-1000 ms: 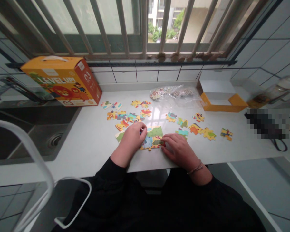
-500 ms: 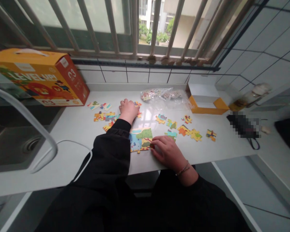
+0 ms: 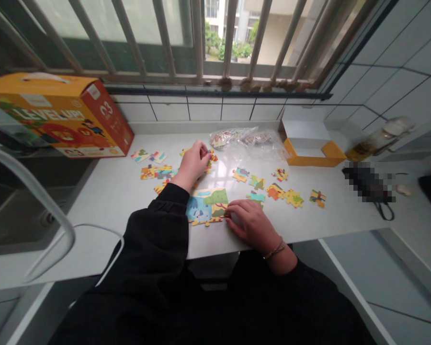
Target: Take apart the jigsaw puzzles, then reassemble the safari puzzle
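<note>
In front of me lies a joined section of jigsaw puzzle (image 3: 200, 209) with blue, green and yellow artwork. Curled fingers of my right hand (image 3: 250, 223) close on its right edge; the fingertips partly cover that spot. Beyond the section, my left hand (image 3: 193, 165) has thumb and fingers pinched at a colourful puzzle piece (image 3: 213, 155), which it partly hides. More loose pieces lie left of that hand, among them a yellow piece (image 3: 148, 172) and a pale piece (image 3: 158, 156). Right of centre are a grey-blue piece (image 3: 241, 174), a green piece (image 3: 257, 182) and several others.
An orange puzzle box (image 3: 66, 120) stands at the left by the sink (image 3: 25, 211). Clear plastic bags (image 3: 233, 137) and an open orange-and-white box (image 3: 314, 158) lie at the back. A bottle (image 3: 380, 139) stands right; a white curved tube (image 3: 52, 199) crosses the left.
My left hand has lifted slightly and turned, its fingers now pinched by the piece at the back. My right hand stays at the joined section's edge. The view has shifted slightly.
</note>
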Tool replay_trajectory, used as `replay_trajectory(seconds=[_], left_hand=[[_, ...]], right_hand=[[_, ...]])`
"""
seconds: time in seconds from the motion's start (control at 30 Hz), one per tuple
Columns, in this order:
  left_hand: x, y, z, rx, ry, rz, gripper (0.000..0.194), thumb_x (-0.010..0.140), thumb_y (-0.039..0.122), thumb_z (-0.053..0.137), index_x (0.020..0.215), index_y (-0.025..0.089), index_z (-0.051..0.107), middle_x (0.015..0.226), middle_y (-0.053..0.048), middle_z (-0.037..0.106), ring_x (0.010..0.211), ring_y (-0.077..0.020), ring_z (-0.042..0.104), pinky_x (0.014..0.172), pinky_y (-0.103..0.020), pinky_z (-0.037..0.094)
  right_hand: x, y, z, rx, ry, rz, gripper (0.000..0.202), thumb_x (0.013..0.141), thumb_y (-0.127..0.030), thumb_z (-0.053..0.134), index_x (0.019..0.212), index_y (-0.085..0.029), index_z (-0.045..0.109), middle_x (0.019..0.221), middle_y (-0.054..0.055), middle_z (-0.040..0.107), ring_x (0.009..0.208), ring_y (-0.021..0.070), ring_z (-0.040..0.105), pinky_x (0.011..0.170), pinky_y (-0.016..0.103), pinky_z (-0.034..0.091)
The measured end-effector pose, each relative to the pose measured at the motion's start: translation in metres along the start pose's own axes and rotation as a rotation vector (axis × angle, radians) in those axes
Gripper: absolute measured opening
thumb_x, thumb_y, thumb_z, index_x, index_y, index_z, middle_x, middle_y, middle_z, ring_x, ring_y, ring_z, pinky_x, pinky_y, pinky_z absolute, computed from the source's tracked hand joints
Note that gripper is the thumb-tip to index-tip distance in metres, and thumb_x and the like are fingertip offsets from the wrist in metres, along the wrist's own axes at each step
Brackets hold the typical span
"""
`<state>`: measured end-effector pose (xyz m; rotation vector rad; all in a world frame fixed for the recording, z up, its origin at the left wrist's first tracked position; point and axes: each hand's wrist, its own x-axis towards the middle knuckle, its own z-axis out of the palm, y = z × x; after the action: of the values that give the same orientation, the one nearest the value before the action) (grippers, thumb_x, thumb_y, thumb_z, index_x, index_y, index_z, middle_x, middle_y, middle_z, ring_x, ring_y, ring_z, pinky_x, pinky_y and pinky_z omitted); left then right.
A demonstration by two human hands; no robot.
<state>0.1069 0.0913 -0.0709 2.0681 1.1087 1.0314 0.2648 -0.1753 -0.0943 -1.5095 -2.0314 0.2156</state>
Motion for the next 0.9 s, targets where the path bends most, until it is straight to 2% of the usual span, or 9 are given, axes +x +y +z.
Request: replay_trajectory(seconds=[0.13, 0.27, 0.37, 0.47, 0.53, 0.63, 0.73, 0.8, 0.9], left_hand=[[-0.045, 0.023, -0.009, -0.356, 0.02, -0.109, 0.055, 0.093, 0.018, 0.078, 0.145, 0.027, 0.062, 0.092, 0.002, 0.067, 0.07, -0.0129, 0.061, 0.071, -0.029, 0.049], [-0.097, 0.045, -0.02, -0.641, -0.049, -0.314, 0.039, 0.084, 0.031, 0.091, 0.118, 0.018, 0.075, 0.084, 0.001, 0.069, 0.07, -0.0123, 0.065, 0.07, -0.027, 0.052], [-0.128, 0.057, -0.023, -0.838, -0.015, -0.483, 0.047, 0.072, 0.041, 0.101, 0.096, 0.018, 0.068, 0.081, -0.002, 0.075, 0.071, -0.0154, 0.073, 0.071, -0.028, 0.057], [-0.151, 0.067, -0.018, -0.917, 0.04, -0.625, 0.06, 0.061, 0.041, 0.108, 0.086, 0.019, 0.058, 0.082, -0.002, 0.076, 0.074, -0.0168, 0.077, 0.071, -0.026, 0.06], [-0.164, 0.073, -0.011, -0.973, 0.052, -0.692, 0.066, 0.059, 0.038, 0.108, 0.093, 0.021, 0.054, 0.083, 0.001, 0.075, 0.073, -0.0175, 0.079, 0.072, -0.028, 0.063], [-0.18, 0.083, 0.001, -1.031, 0.002, -0.706, 0.078, 0.064, 0.032, 0.106, 0.121, 0.026, 0.054, 0.085, 0.006, 0.071, 0.072, -0.0204, 0.081, 0.075, -0.036, 0.068], [-0.188, 0.089, 0.01, -1.084, -0.053, -0.686, 0.084, 0.069, 0.029, 0.103, 0.138, 0.025, 0.055, 0.095, 0.003, 0.074, 0.081, -0.0223, 0.084, 0.085, -0.04, 0.069], [-0.19, 0.089, 0.011, -1.098, -0.076, -0.679, 0.073, 0.071, 0.029, 0.102, 0.132, 0.022, 0.061, 0.103, -0.002, 0.077, 0.086, -0.0219, 0.085, 0.09, -0.038, 0.069], [-0.192, 0.083, 0.01, -1.059, -0.079, -0.688, 0.059, 0.071, 0.036, 0.104, 0.111, 0.019, 0.064, 0.103, -0.005, 0.081, 0.084, -0.0188, 0.082, 0.084, -0.033, 0.068]], right_hand=[[-0.002, 0.003, 0.002, 0.012, 0.032, 0.004, 0.021, 0.106, -0.024, 0.069, 0.127, -0.024, 0.069, 0.129, 0.012, 0.076, 0.117, 0.0318, 0.072, 0.101, 0.053, 0.057], [-0.004, 0.004, 0.003, 0.02, 0.083, 0.0, 0.024, 0.108, -0.024, 0.066, 0.132, -0.024, 0.067, 0.131, 0.014, 0.074, 0.119, 0.0323, 0.072, 0.103, 0.054, 0.06], [-0.005, 0.004, 0.004, 0.031, 0.116, -0.017, 0.03, 0.108, -0.024, 0.066, 0.137, -0.024, 0.063, 0.131, 0.015, 0.073, 0.122, 0.0333, 0.071, 0.105, 0.056, 0.062], [-0.005, 0.005, 0.005, 0.05, 0.164, -0.03, 0.045, 0.108, -0.027, 0.068, 0.15, -0.027, 0.054, 0.136, 0.016, 0.07, 0.126, 0.0343, 0.07, 0.107, 0.058, 0.064], [-0.006, 0.005, 0.005, 0.063, 0.208, -0.039, 0.056, 0.107, -0.03, 0.072, 0.157, -0.028, 0.048, 0.14, 0.017, 0.067, 0.129, 0.0351, 0.07, 0.106, 0.059, 0.065], [-0.008, 0.006, 0.005, 0.078, 0.257, -0.055, 0.071, 0.103, -0.032, 0.079, 0.163, -0.03, 0.042, 0.144, 0.018, 0.065, 0.133, 0.0363, 0.068, 0.108, 0.061, 0.065], [-0.01, 0.007, 0.005, 0.079, 0.285, -0.052, 0.075, 0.102, -0.033, 0.081, 0.166, -0.031, 0.041, 0.146, 0.018, 0.064, 0.132, 0.0369, 0.069, 0.111, 0.064, 0.064], [-0.011, 0.007, 0.005, 0.082, 0.3, -0.038, 0.072, 0.104, -0.033, 0.079, 0.165, -0.032, 0.042, 0.147, 0.018, 0.064, 0.131, 0.0367, 0.07, 0.109, 0.064, 0.065], [-0.011, 0.007, 0.005, 0.085, 0.326, -0.021, 0.063, 0.107, -0.029, 0.073, 0.162, -0.032, 0.045, 0.145, 0.018, 0.065, 0.131, 0.0356, 0.07, 0.107, 0.061, 0.067]])
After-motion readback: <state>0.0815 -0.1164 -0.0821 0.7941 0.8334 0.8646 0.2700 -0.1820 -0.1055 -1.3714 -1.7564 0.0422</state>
